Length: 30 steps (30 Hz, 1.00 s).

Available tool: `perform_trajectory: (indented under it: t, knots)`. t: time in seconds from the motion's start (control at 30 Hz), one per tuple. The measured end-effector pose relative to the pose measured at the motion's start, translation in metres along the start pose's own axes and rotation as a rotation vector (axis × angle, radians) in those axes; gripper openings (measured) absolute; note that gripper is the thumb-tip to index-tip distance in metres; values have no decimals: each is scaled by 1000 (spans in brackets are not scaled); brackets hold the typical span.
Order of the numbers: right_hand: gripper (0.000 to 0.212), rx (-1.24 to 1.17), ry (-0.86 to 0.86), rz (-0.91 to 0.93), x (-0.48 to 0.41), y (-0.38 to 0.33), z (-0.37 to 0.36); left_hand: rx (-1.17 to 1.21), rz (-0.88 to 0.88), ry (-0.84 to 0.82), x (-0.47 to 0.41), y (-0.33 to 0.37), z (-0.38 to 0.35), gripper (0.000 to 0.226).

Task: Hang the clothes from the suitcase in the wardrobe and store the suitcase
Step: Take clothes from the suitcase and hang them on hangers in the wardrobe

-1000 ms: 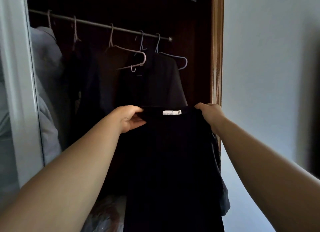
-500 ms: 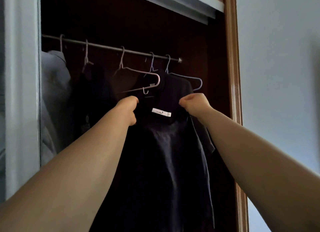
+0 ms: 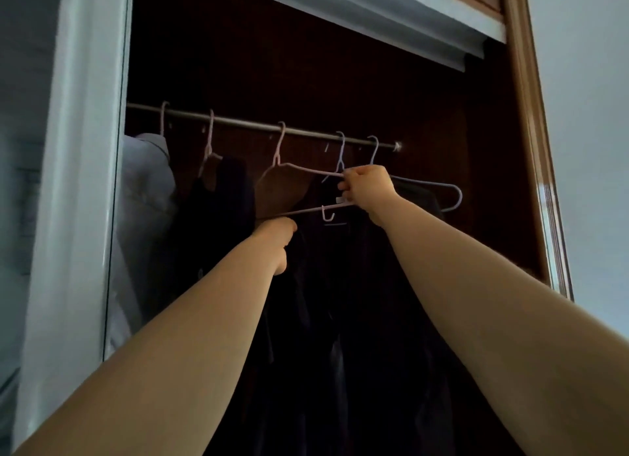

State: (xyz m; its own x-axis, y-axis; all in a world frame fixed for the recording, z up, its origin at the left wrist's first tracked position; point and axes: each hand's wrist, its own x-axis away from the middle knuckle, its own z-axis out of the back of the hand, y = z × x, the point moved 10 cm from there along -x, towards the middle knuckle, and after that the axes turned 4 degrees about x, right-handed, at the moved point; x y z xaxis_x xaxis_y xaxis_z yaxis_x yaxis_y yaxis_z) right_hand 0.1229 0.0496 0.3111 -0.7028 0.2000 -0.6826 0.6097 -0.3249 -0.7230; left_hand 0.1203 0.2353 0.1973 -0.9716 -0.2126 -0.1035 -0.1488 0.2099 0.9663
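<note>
I face the open wardrobe. A dark garment (image 3: 326,319) hangs down in front of me, held up at its top by my left hand (image 3: 277,238), whose fingers curl round the fabric. My right hand (image 3: 366,192) is higher, gripping the right end of an empty pale pink hanger (image 3: 299,170) that hangs from the metal rail (image 3: 238,124). The suitcase is out of view.
On the rail hang a light grey shirt (image 3: 146,190) at the left, a dark garment (image 3: 221,217), and a pale blue hanger (image 3: 439,187) at the right. A white sliding door frame (image 3: 78,183) stands left; the wooden side panel (image 3: 524,149) and a wall are at the right.
My right hand let go of the garment's collar and rose to take the pink hanger. My left hand kept the garment and lifted it. The view tilted upward.
</note>
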Motion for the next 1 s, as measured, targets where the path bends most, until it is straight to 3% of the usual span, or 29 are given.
perform_trajectory:
  t: [0.1,0.27,0.47,0.7,0.83,1.0]
  knots:
    - [27,111,7,-1,-10,-1,-13,27,12,-2,-6,-1,7,10]
    - [30,337,-7,32,-9,-9,-34,46,23,-18,-11,1,14,18]
    - [28,350,102,55,-14,-15,-30,45,48,-41,-12,-1,18,11]
    - [30,139,134,19,1,-7,10,56,46,-71,-3,-10,3,4]
    - [15,62,112,-84,21,21,41,70,42,-79,4,-21,-12,3]
    - [10,-84,134,-229,60,57,85,140,10,-103,26,-40,-39,17]
